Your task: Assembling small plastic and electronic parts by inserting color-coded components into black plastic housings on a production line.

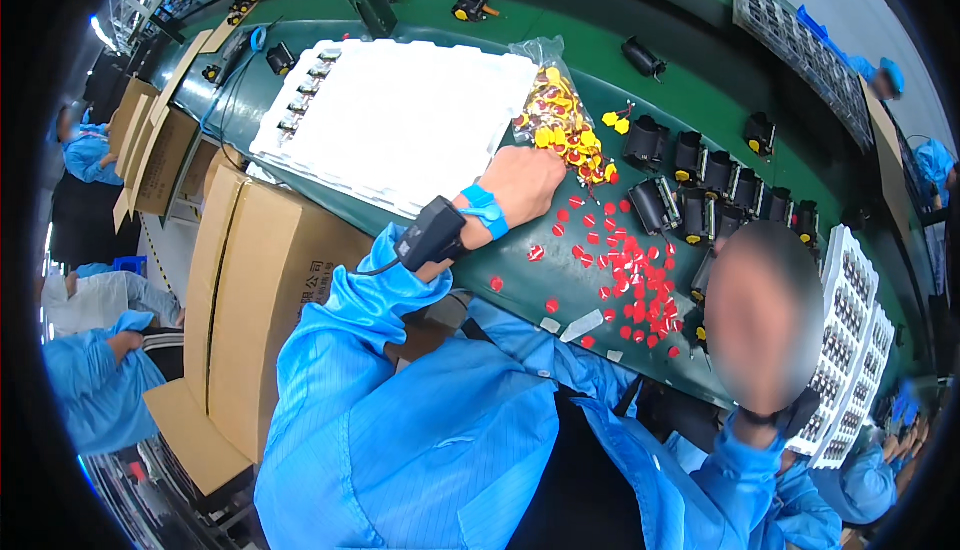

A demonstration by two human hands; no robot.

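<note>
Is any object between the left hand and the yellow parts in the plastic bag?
No separate object shows there; the left hand is beside the yellow parts. Whether the plastic bag intervenes, I cannot tell.

Room over red discs (640,285) — black housings (655,206) block beyond.

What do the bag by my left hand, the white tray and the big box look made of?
Bag: likely clear, glossy plastic, since it's see-through and crinkled. White tray: matte, perhaps foam or moulded plastic, with notched edges. Box: probably matte cardboard, brown with folded flaps.
</note>
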